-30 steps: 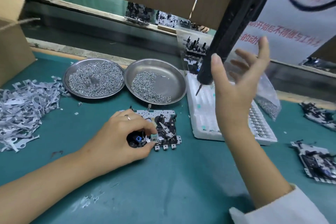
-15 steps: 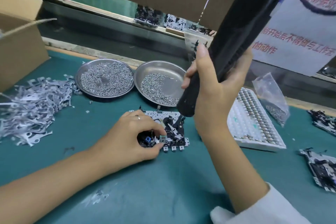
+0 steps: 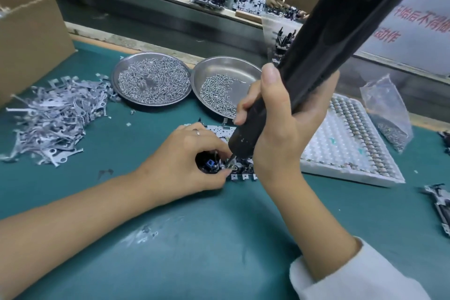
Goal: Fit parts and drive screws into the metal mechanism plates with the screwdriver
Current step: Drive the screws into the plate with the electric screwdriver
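Bright, even overhead light, soft shadows, wide-angle bowing at edges, slight overall softness.

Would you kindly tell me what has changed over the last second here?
The right hand, open beside the hanging screwdriver a second ago, took hold of it and brought its tip down onto the mechanism plate. The left hand stayed holding the plate's near-left corner; both screw dishes lie as before.

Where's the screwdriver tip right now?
Head view, center: the screwdriver tip is down on the mechanism plate, just right of the left hand, below the right hand gripping its barrel.
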The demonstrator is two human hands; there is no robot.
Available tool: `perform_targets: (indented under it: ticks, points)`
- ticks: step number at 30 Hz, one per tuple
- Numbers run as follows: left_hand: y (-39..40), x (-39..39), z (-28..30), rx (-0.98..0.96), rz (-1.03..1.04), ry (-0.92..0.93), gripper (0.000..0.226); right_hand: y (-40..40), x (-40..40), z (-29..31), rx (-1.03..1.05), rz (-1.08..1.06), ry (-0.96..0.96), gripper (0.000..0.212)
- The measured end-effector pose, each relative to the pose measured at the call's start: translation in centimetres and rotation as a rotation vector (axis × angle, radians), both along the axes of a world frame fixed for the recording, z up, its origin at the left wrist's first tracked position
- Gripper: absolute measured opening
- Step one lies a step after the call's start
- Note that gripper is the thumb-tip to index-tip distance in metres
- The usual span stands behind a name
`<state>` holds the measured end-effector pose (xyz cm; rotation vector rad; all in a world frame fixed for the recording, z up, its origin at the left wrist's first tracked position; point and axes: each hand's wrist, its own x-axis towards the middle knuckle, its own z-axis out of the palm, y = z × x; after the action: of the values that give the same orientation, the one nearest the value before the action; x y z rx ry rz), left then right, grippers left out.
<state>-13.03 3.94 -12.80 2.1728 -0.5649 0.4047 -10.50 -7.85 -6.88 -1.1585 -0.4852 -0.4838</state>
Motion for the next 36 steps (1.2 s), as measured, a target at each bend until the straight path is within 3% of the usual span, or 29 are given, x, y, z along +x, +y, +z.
perform_targets:
  ticks: [36]
  points:
    - [0.02,-0.1,0.16,0.013,0.002,0.012,0.012,0.18,-0.18,-0.32,-0.013,0.034,-0.039,0.028]
